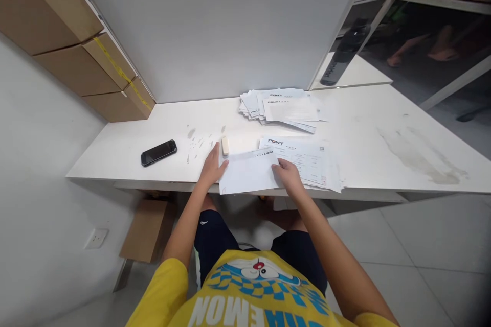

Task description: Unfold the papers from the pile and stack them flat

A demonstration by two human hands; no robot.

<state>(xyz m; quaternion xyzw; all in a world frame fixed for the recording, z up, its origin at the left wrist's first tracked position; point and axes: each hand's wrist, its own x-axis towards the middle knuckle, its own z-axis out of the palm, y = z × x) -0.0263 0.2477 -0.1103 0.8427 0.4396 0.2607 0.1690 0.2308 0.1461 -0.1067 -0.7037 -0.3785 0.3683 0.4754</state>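
Observation:
A folded white paper sheet [247, 172] lies between my two hands at the table's front edge, its lower side over the edge. Printed "PONY" lettering shows upside down near its upper right corner. My left hand [212, 166] is at the sheet's left end, thumb over the edge and fingers stretched forward beside it. My right hand [288, 173] grips the right end, thumb on top. Just past my left fingertips is a small cream block [225, 146]. Printed, unfolded sheets [303, 158] lie in a pile beside my right hand, partly under the folded one.
A stack of folded papers [291, 110] sits farther back against the whiteboard [230, 30]. On the left lies a black phone [158, 153]. Cardboard boxes [103, 71] are piled at the back left. A dark bottle [344, 56] stands at the back right on the white table [356, 138].

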